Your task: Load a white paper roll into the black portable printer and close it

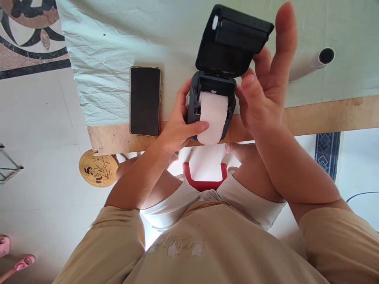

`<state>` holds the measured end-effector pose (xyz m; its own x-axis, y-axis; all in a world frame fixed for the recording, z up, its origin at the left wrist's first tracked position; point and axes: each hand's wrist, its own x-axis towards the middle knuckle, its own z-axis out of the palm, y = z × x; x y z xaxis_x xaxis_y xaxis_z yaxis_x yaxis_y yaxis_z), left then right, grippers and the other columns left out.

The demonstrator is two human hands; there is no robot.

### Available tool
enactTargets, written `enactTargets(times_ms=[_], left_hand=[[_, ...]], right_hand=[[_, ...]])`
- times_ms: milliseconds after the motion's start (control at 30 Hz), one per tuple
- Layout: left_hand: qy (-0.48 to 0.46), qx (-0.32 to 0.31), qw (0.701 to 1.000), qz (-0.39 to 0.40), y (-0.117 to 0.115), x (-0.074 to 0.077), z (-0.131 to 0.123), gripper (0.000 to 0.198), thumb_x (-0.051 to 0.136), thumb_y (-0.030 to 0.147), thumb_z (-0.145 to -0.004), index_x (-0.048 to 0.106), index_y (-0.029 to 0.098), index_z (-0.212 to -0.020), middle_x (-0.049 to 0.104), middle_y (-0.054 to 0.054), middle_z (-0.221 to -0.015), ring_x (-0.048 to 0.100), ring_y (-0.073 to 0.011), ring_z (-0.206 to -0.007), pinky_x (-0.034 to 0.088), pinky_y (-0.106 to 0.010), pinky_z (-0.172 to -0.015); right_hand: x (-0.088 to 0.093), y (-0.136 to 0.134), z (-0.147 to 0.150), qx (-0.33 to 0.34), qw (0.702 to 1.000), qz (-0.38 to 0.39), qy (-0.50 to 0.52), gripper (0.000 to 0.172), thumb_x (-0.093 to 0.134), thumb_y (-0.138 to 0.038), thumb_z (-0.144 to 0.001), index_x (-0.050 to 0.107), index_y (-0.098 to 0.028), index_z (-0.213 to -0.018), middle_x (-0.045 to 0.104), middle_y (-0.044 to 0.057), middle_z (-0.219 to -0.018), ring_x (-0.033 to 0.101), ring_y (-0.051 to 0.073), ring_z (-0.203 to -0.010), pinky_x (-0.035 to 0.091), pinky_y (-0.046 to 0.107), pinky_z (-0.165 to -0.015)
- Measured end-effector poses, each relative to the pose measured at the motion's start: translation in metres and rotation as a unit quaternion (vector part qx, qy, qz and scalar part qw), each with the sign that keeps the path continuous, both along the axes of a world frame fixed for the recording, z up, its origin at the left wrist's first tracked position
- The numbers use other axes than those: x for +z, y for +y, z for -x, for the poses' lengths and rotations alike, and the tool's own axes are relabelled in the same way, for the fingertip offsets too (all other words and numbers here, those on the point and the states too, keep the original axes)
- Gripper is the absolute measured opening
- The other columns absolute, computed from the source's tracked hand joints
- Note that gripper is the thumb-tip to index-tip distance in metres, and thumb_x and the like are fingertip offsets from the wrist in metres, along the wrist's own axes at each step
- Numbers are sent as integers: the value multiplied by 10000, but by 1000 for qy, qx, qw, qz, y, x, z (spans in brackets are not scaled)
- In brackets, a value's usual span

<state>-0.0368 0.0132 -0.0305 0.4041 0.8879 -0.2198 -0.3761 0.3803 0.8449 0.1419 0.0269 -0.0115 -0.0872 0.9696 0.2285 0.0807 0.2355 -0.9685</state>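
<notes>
A small black receipt printer is held above the table's front edge, its lid swung up and back. Inside it sits a white paper roll, the loose end hanging over the front. My left hand grips the printer's left side, thumb pressed on the paper's edge. On the other side, my right hand has its fingers apart; some are against or close behind the printer and lid, partly hidden. One finger points up beside the lid's corner.
A smartphone lies screen-up on the pale green cloth. To the right stands a white cylinder with a dark top. The table's wooden edge runs above my knees. A round panda-patterned stool is at left.
</notes>
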Motion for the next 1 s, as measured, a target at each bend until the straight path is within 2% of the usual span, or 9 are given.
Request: enactTargets(times_ms=[100, 167, 400, 533, 667, 733, 833, 900, 1000], left_hand=[[-4, 12, 1000, 5, -1, 2, 0, 845, 819, 232, -567, 389, 349, -1285, 645, 28, -1059, 656, -143, -907, 547, -235, -714], [5, 19, 1000, 22, -3, 5, 1, 791, 791, 238, -612, 391, 351, -1286, 658, 25, -1037, 665, -149, -899, 547, -241, -707], [3, 38, 997, 63, -6, 13, 1, 822, 798, 242, -599, 392, 373, -1302, 660, 41, -971, 676, -154, -812, 523, -247, -640], [-17, 25, 998, 59, -7, 14, 1, 833, 792, 228, -617, 357, 390, -1310, 649, 47, -1051, 653, -140, -812, 510, -240, -634], [-21, 28, 998, 48, -7, 13, 0, 787, 782, 263, -632, 376, 408, -1291, 634, 45, -1110, 663, -173, -949, 523, -247, -663], [-44, 56, 997, 36, -8, 12, -2, 666, 742, 316, -678, 420, 404, -1255, 636, 45, -1097, 659, -172, -1004, 523, -239, -652], [-75, 84, 993, 24, -9, 12, -5, 552, 697, 464, -703, 488, 337, -1197, 643, 10, -1085, 625, -201, -1115, 549, -272, -762], [-60, 78, 994, 40, -11, 14, -7, 581, 689, 553, -676, 528, 282, -1164, 654, -24, -1063, 612, -238, -1146, 554, -304, -817], [-27, 65, 996, 61, -12, 17, -9, 597, 687, 586, -660, 557, 263, -1145, 665, -44, -1029, 634, -264, -1108, 566, -293, -720]], right_hand=[[-5, 2, -3, -12, 993, -115, -1, 414, 512, -496, -851, 479, -435, -1260, 536, -29, -1227, 529, 195, -1180, 503, 383, -984], [-8, 1, -5, -8, 991, -133, -30, 337, 583, -463, -823, 596, -411, -1155, 543, -23, -1231, 513, 197, -1202, 469, 396, -1038], [-10, -2, -7, 38, 965, -174, -191, 309, 560, -425, -815, 611, -369, -1114, 507, -6, -1332, 473, 265, -1280, 393, 565, -1106], [-10, -3, -8, 64, 965, -154, -201, 247, 551, -340, -804, 654, -354, -1029, 516, -6, -1333, 467, 268, -1289, 350, 589, -1138], [-10, -6, -7, 50, 985, -93, -136, 315, 540, -421, -824, 600, -363, -1127, 485, -2, -1366, 451, 268, -1303, 480, 532, -1029], [-11, -8, -5, 66, 993, -42, -87, 515, 583, -498, -792, 466, -384, -1280, 451, 4, -1393, 504, 248, -1243, 540, 459, -950], [-12, -10, 0, 127, 990, 38, -40, 789, 615, -604, -728, 239, -398, -1390, 532, 13, -1279, 606, 194, -1037, 580, 372, -807], [-13, -10, 4, 158, 985, 62, -20, 833, 614, -632, -706, 183, -395, -1378, 569, 11, -1194, 623, 174, -920, 576, 342, -708], [-15, -10, 7, 175, 983, 46, 2, 812, 639, -609, -680, 193, -386, -1320, 544, 28, -1218, 622, 178, -909, 570, 337, -674]])
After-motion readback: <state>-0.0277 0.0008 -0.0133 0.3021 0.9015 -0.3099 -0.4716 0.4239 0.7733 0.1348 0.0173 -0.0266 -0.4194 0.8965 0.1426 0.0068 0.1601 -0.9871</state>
